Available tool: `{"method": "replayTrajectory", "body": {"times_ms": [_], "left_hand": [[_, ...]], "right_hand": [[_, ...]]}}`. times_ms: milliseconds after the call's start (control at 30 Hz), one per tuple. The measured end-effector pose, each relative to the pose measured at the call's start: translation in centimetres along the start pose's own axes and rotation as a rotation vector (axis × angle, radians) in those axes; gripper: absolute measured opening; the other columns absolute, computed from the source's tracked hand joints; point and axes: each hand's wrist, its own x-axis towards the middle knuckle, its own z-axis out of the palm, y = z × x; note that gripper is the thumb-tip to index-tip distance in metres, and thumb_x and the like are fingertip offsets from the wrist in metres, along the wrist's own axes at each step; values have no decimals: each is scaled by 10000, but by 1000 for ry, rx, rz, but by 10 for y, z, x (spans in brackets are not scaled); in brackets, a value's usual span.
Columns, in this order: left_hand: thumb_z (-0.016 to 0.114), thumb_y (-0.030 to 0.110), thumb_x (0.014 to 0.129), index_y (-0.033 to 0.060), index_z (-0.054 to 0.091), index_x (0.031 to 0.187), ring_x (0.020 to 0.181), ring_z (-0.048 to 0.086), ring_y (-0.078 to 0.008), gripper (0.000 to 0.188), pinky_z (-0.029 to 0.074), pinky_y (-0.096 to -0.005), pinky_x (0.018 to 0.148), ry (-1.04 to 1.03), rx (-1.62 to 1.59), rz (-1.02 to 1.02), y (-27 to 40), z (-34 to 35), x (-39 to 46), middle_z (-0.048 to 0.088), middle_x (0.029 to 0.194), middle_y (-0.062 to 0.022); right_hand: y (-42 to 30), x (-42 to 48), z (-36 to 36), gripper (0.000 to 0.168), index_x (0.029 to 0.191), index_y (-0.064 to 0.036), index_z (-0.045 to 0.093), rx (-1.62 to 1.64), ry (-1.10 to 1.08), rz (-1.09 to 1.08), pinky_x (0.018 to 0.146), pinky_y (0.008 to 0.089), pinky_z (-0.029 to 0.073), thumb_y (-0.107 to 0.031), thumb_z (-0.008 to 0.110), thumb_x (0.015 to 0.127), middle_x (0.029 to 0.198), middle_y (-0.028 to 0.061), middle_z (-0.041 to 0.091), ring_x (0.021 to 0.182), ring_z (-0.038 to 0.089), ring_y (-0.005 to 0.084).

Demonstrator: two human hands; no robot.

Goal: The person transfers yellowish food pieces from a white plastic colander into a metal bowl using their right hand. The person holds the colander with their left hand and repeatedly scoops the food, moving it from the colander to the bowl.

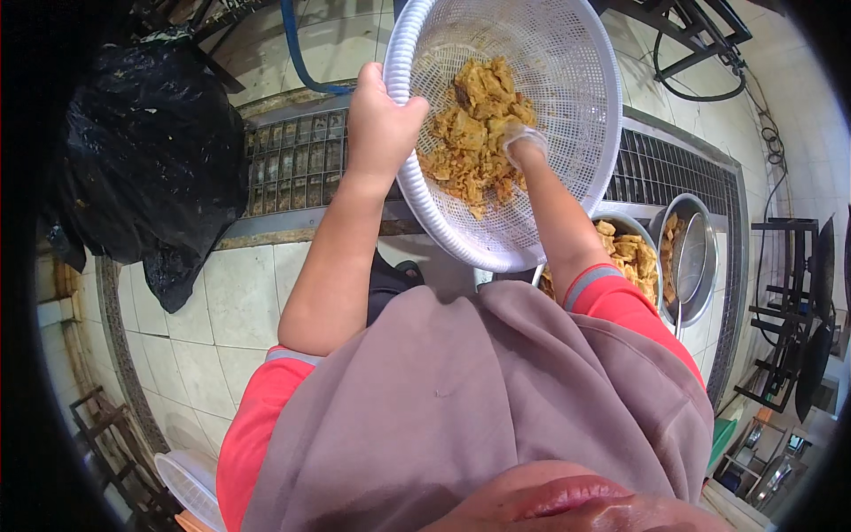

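Note:
My left hand (381, 126) grips the thick rim of a large white plastic basket (578, 73), thumb over the edge. The basket is tilted, so its perforated inside shows. A heap of yellow-brown food pieces and crumbs (475, 133) lies on its bottom. Inside the basket, my right hand (528, 143) wears a clear plastic glove and reaches into the heap. Its fingers are mostly hidden among the food, so I cannot tell whether they are closed on a piece. Below the right forearm stands a metal bowl of golden fried pieces (628, 249).
A second metal bowl (711, 279) holds more pieces and a round mesh strainer (691, 259). A black plastic bag (153, 146) stands at left. Metal floor grating (292, 163) runs under the basket. Black metal stands (784, 306) are at right; another white basket (189, 489) sits lower left.

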Motion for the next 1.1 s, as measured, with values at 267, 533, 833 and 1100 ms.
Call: {"method": "replayTrajectory", "body": {"times_ms": [267, 533, 833, 1100], "left_hand": [[576, 65, 607, -16, 437, 827, 556, 507, -181, 272, 419, -300, 539, -23, 50, 64, 8, 7, 5, 518, 654, -97], [601, 69, 612, -37, 462, 898, 671, 522, -174, 335, 418, -281, 652, -9, 70, 125, -12, -1, 10, 548, 768, -105], [595, 99, 621, -50, 472, 901, 690, 522, -178, 340, 408, -288, 674, 8, 105, 142, -24, 4, 16, 550, 787, -105], [606, 121, 615, -56, 483, 873, 702, 533, -209, 336, 411, -301, 674, 4, 161, 91, -39, 3, 18, 560, 804, -131]], "right_hand": [[136, -93, -46, 230, 949, -48, 546, 858, 338, 17, 707, 300, 420, -193, 458, 794, 914, 105, 552, 808, 519, 228], [222, -324, -166, 195, 893, -13, 554, 559, 530, 200, 731, 292, 417, -149, 529, 756, 867, 115, 566, 806, 526, 218], [300, -412, -119, 207, 919, -38, 551, 908, 548, 558, 670, 268, 432, -153, 562, 747, 849, 38, 555, 755, 520, 140], [286, -410, -59, 340, 964, -51, 574, 497, 74, 724, 628, 296, 424, -327, 515, 774, 863, 48, 579, 723, 516, 170]]}}
